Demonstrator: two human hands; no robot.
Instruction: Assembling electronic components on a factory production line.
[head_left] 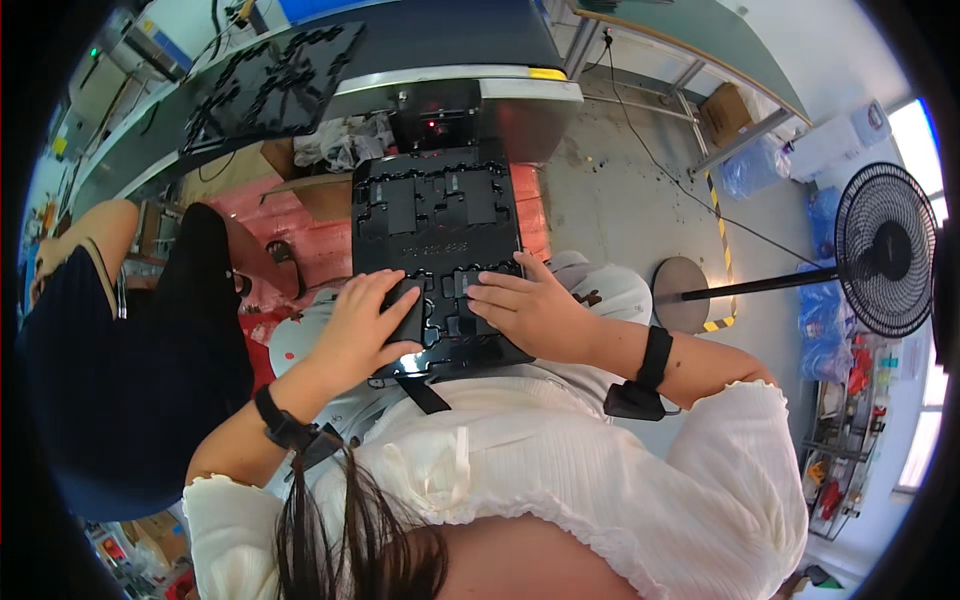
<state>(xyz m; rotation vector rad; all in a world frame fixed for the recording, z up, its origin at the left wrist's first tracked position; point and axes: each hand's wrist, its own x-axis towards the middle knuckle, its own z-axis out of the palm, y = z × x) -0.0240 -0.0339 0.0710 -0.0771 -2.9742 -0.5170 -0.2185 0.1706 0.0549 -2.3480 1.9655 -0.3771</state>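
Two Hands at Work Over a Black Tray on the Lap

A dark surface point(450, 40) with a pale front edge runs across the far side of a workshop, where a red covering point(325, 240) spreads over part of the grey floor point(620, 190) and striped yellow-and-black tape point(718, 235) marks another stretch. A glossy black tray point(375, 250), moulded with recesses, lies across the seated person's lap, its far end close to a dark unit point(435, 122) showing a red light. Flat dark pieces point(481, 200) fill the tray's far recesses. At the near left, the left hand point(350, 325) has its thumb and fingers clamped on a dark block point(404, 318); the right hand point(540, 310) rests with fingers slightly spread over a near-right recess. Both hands hide parts of the tray's near half. Another black moulded sheet point(275, 85) lies on the surface, above an open cardboard box point(325, 195) and crumpled clear plastic point(355, 140). A co-worker in dark clothing point(120, 370) sits at left; a black fan point(888, 250) stands at right. Long hair point(350, 535) hangs in the foreground.
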